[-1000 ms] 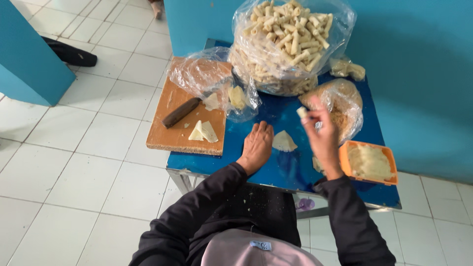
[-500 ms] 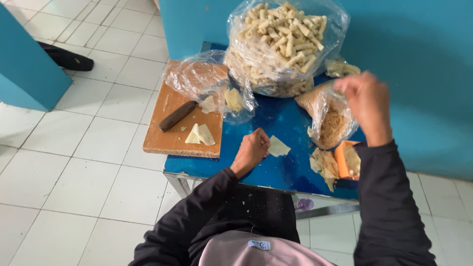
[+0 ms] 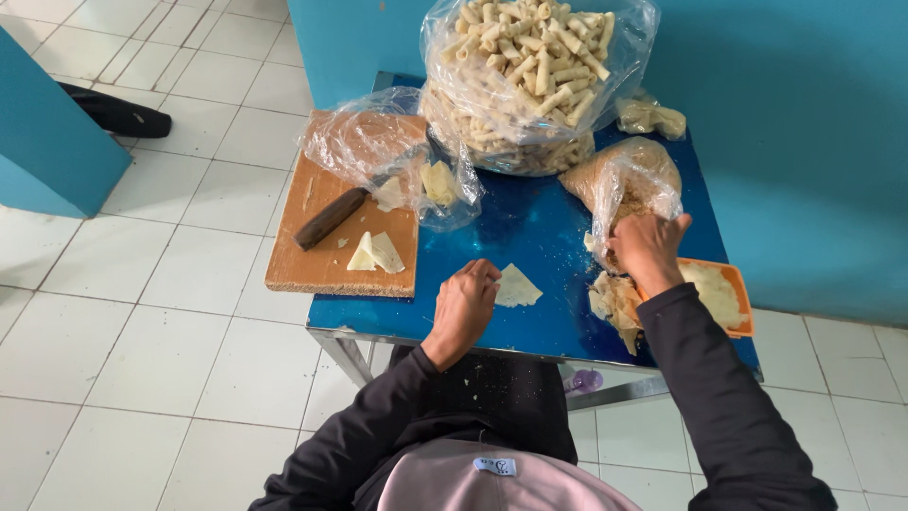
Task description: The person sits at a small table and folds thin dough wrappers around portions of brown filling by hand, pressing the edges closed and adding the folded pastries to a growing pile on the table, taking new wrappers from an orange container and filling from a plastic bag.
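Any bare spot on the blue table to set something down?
Bare patch mid-table, between the cutting board, the big bag of rolls and the crumb bag. A strip along the near edge under the left hand. Crowded at right: right hand, wrapper stack, orange tray.

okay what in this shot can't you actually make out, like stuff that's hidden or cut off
All in the head view:
- Right hand: its fingers reach into the plastic bag of crumbs, so what they grip is hidden.
- Knife: only the dark handle shows; a crumpled clear bag covers the blade.
- Left hand: curled fingers hide how it holds the dough wrapper.
- Orange tray: the right sleeve covers its near part.
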A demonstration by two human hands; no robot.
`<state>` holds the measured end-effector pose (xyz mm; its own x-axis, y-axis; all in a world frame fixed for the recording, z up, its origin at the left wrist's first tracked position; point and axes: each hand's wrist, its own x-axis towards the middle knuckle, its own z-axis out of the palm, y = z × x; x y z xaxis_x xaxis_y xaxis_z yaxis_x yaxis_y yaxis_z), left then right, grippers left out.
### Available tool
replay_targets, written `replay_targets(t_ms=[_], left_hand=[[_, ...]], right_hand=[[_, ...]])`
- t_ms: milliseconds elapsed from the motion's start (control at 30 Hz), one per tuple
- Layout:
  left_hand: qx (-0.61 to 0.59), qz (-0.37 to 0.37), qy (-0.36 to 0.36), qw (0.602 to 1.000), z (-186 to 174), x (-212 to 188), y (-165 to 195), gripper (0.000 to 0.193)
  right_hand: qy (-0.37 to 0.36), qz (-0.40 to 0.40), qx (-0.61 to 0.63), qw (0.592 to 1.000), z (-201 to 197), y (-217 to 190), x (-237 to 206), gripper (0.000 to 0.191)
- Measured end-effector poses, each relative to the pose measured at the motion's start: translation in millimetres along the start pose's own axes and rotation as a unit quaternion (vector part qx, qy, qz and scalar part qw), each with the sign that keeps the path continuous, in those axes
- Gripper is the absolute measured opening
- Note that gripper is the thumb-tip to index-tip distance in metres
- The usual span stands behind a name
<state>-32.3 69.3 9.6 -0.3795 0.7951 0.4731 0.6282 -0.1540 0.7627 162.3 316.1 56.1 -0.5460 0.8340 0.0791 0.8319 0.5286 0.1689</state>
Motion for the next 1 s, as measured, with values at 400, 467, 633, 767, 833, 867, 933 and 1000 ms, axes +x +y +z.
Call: replay_targets(t_ms=[400, 467, 633, 767, 833, 867, 933, 1000], left_hand=[[-0.067, -0.016, 0.017, 0.998, -2.3, -8.0, 5.7, 0.026], [-0.073, -0.015, 0.013, 0.997, -2.3, -7.8, 5.0, 0.026], [-0.079, 0.003, 0.016, 0.997, 2.0, -3.1, 0.8, 0.027], [-0.082, 0.006, 0.023, 0.996, 5.9, -2.7, -2.4, 0.027], [-0.085, 0.007, 0.024, 0.996, 7.9, -3.9, -3.3, 0.027], [-0.087, 0.008, 0.026, 0.996, 8.4, -3.1, -4.0, 0.027], [-0.087, 0.009, 0.026, 0.996, 9.6, -3.5, -4.3, 0.027], [-0.081, 0.017, 0.026, 0.996, 10.3, -1.4, -4.2, 0.026]], right_hand=[[0.099, -0.059, 0.099, 0.988, 27.0, 8.4, -1.3, 0.027], [0.147, -0.083, 0.175, 0.970, 18.5, 13.4, -14.6, 0.022], [0.129, -0.088, 0.152, 0.976, -17.3, -4.5, -38.3, 0.013], [0.081, -0.183, 0.374, 0.906, -26.6, -48.6, -50.2, 0.005], [0.089, -0.237, 0.364, 0.896, -13.6, -81.7, -65.4, 0.003], [0.104, -0.265, 0.341, 0.896, -9.2, -94.1, -66.8, 0.005], [0.098, -0.268, 0.308, 0.908, -2.0, -104.6, -73.2, 0.004], [0.120, -0.281, 0.307, 0.901, 1.9, -108.2, -77.8, 0.006]])
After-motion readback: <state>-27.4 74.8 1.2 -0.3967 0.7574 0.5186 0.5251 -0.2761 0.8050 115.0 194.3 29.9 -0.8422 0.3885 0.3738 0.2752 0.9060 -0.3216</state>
